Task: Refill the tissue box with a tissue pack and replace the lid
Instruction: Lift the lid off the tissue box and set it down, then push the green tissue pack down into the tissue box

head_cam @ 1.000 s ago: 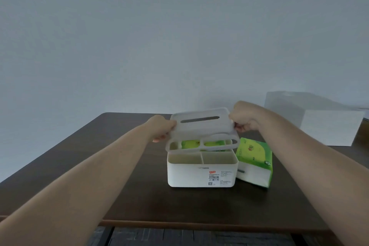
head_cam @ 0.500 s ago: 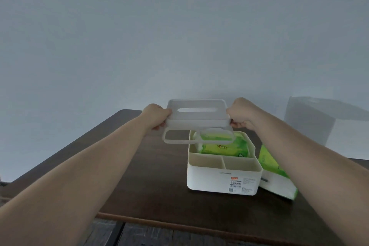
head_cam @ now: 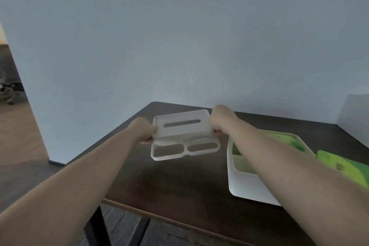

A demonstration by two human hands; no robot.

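Single head-worn view, aimed forward and slightly down, desk (head_cam: 179,181) seen close from its near edge, wall (head_cam: 179,46) faced beyond

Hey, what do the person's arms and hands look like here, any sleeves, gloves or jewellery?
Both forearms are bare as far as the picture shows, with no sleeve in sight. The left hand and right hand wear no gloves. No watch, bracelet or ring shows, though the fingers are mostly hidden and the picture is slightly blurred.
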